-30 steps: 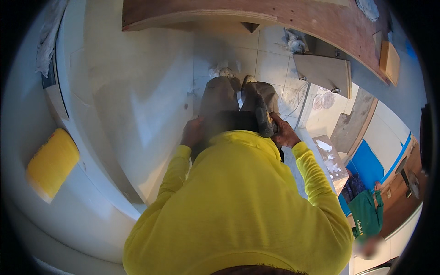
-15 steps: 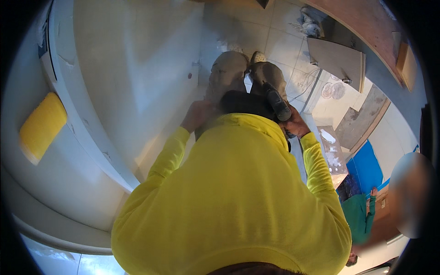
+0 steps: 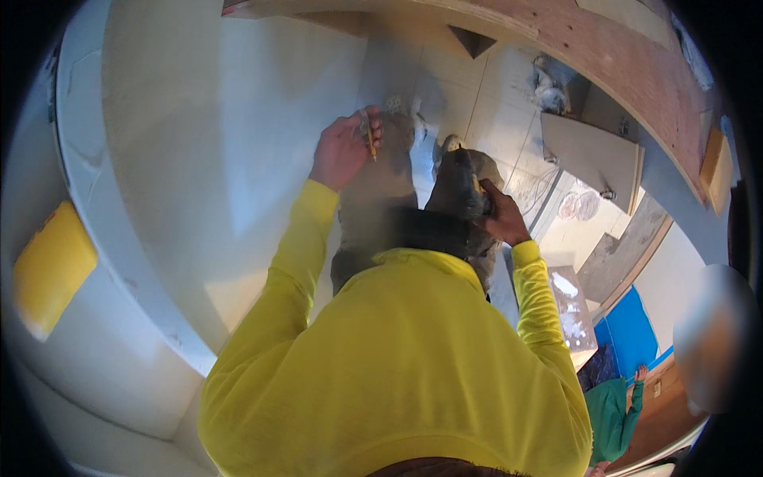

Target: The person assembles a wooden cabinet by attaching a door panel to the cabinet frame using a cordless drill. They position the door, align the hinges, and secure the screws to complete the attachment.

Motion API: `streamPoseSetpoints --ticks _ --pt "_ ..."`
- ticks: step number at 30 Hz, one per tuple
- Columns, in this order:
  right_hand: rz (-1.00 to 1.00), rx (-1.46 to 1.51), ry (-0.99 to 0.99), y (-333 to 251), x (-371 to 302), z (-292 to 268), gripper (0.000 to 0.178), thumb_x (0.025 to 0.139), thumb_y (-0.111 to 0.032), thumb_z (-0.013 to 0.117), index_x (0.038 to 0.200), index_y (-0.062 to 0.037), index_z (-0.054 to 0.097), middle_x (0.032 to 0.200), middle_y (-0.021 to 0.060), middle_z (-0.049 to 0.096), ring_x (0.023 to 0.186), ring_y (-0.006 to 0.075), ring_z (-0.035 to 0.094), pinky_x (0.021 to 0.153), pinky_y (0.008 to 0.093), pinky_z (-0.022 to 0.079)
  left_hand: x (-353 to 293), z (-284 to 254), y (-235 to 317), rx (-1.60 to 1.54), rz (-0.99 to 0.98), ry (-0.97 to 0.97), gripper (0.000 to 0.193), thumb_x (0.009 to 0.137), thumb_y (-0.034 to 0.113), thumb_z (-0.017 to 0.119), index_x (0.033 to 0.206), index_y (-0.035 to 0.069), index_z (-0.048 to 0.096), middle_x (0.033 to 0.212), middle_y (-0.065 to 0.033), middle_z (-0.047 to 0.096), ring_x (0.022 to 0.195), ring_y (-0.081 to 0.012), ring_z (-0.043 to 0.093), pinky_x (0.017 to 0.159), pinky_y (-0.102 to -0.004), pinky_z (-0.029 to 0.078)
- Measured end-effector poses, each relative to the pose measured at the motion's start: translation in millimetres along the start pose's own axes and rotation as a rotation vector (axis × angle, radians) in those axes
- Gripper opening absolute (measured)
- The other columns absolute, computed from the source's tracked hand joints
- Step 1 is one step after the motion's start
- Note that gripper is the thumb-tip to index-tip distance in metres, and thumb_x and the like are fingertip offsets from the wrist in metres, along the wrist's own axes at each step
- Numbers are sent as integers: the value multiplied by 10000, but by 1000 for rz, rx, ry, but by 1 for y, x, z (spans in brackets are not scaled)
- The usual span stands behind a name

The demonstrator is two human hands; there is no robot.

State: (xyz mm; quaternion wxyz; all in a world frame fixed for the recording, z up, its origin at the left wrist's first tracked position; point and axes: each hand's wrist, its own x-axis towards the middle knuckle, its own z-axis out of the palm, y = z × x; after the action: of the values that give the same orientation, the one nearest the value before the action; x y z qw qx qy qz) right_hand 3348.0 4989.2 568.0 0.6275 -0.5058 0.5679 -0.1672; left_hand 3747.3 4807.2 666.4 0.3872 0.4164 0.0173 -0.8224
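A white wall panel (image 3: pixel 199 159) fills the upper left of the view, with the person's yellow sweater (image 3: pixel 397 366) below it hiding most of the legs and floor. Against the panel's right edge, the left hand (image 3: pixel 343 149) pinches a yellow pencil (image 3: pixel 370 140), tip hidden. Further right of the panel, the right hand (image 3: pixel 501 215) is clenched on something dark, too blurred to identify.
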Motion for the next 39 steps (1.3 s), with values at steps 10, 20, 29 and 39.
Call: streamPoseSetpoints --ticks 10,20,29,39 --pt "78 -525 258 -6 334 48 741 822 -370 915 1449 -223 547 1245 157 805 1179 453 756 973 613 596 275 -176 39 285 182 67 356 1060 150 678 1403 57 650 1128 -95 721 1054 -266 712 927 -446 607" --pt "18 -661 482 56 562 20 794 832 -425 913 1513 -257 542 1308 188 784 1251 454 729 1034 584 586 484 -246 71 539 297 132 242 1038 227 774 1224 94 695 1047 -73 723 895 -219 726 798 -442 632" --pt "-50 -800 652 134 673 -19 823 814 -487 887 1533 -201 607 1389 185 758 1289 427 716 1097 565 564 592 -259 85 843 467 -113 299 1078 200 674 1324 32 687 1075 -126 740 974 -278 760 907 -435 656" --pt "-523 -662 933 129 656 9 498 968 -304 828 1406 -135 662 1329 174 758 1265 379 721 1128 519 526 592 -269 101 590 430 -338 358 1092 165 666 1421 27 628 1244 -183 742 1153 -323 760 1067 -473 630"
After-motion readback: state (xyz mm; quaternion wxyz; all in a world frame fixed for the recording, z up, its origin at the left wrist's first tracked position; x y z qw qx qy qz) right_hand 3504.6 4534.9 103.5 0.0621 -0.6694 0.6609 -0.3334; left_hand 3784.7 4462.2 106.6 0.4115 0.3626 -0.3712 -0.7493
